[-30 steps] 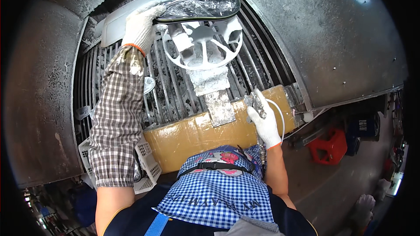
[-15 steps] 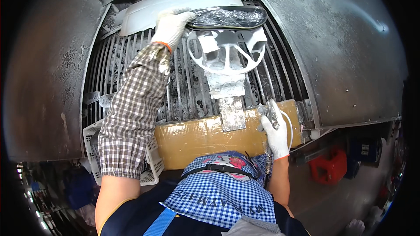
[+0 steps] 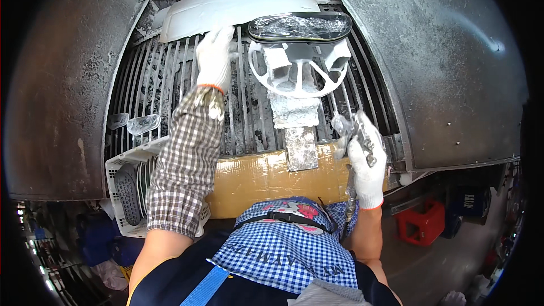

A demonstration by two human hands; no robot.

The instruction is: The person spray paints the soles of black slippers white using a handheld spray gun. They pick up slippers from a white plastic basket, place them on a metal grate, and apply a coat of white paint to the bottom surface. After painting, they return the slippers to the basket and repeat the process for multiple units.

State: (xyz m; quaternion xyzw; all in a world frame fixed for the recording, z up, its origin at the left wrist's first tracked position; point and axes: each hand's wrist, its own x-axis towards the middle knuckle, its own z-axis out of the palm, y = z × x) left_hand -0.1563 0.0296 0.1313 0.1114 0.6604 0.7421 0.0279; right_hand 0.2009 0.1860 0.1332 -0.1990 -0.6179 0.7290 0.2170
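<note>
A dark shoe sole (image 3: 300, 26), shiny with clear film on its upper face, lies across supports on a white spoked wheel stand (image 3: 300, 73). My left hand (image 3: 215, 59), in a white knit glove, is to the left of the sole and apart from it. Its fingers point away from me, slightly blurred, with nothing visible in them. My right hand (image 3: 369, 161), gloved as well, grips a grimy metal spray gun (image 3: 341, 127) over the right end of the brown taped board (image 3: 255, 173). Part of the gun is hidden by the fingers.
Metal bars (image 3: 170, 73) span the booth between side walls (image 3: 453, 73). A whitish sheet (image 3: 238, 5) lies at the back. Two clear oval pieces (image 3: 143, 124) rest at the left, above a white basket (image 3: 116, 165) holding dark soles (image 3: 127, 192). A red crate (image 3: 420, 224) stands lower right.
My left hand has let go of the sole's left end and drawn back toward me. My right hand has moved slightly up and right, turning the spray gun.
</note>
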